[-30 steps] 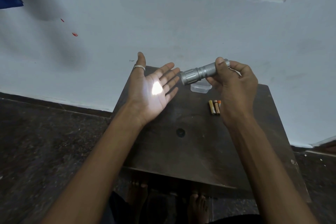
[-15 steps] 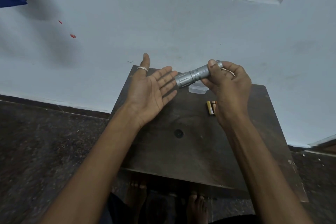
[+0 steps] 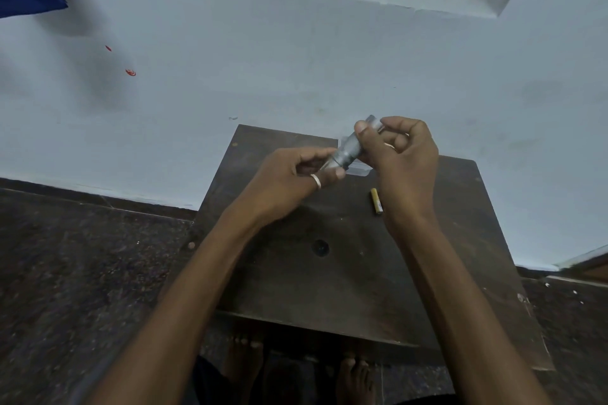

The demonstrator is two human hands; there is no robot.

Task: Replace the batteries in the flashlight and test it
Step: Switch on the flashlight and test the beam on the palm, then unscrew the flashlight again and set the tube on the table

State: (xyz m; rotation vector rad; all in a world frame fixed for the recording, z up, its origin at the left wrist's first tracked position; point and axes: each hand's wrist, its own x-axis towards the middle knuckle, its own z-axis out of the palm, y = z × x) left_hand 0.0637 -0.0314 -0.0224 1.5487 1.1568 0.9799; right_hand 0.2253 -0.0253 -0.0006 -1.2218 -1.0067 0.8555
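Fingers of the right hand (image 3: 399, 154) were curled around the rear part of the grey flashlight (image 3: 352, 149), the thumb pressed along its upper side near the tail end, so that the body lay tilted, tail up toward the wall (image 3: 296, 59) and head down toward the left. Over that lower end the left hand (image 3: 289, 181) was closed, its fingers bent around the head of the flashlight; a pale ring (image 3: 316, 181) sat on the thumb. Motion blur softened the flashlight, and no beam could be made out. Both hands were raised above the far part of the dark wooden table (image 3: 329, 289), not resting on it. On the tabletop just left of the right wrist lay a yellow battery (image 3: 376, 200), and whether others lay behind the wrist could not be told. A small clear plastic container (image 3: 360, 171) showed partly beneath the flashlight, on the table. Bare feet (image 3: 245, 362) stood on the speckled dark floor (image 3: 82, 273) below the near edge.
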